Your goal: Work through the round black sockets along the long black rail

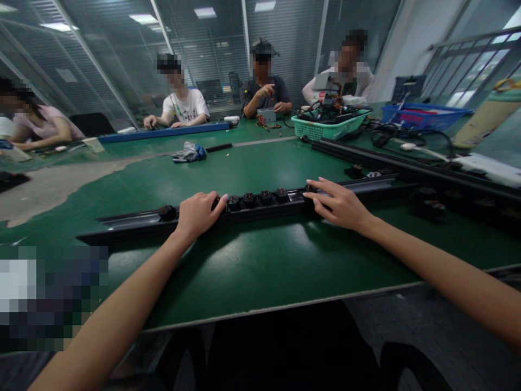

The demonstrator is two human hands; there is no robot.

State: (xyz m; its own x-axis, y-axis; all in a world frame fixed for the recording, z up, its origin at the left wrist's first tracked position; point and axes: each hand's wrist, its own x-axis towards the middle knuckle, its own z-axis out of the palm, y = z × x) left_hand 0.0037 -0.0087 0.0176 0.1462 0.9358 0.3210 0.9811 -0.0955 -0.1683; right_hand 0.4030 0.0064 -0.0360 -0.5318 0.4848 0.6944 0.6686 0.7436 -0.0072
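Observation:
A long black rail (pixel 134 225) lies across the green table (pixel 252 266) in front of me, with several small black modules (pixel 256 199) seated in a row in its channel. My left hand (pixel 199 213) rests on the rail at the left end of that row, fingers curled over a module. My right hand (pixel 337 203) lies on the rail at the row's right end, fingers spread and pressing down. One separate black module (pixel 167 212) sits in the rail further left.
More black rails (pixel 391 160) and loose modules (pixel 427 206) lie at right. A green basket (pixel 329 127) of cables, a blue basket (pixel 423 115), a blue rail (pixel 163 132) and a grey-blue cloth (pixel 189 152) sit farther back. Several people work at the far side.

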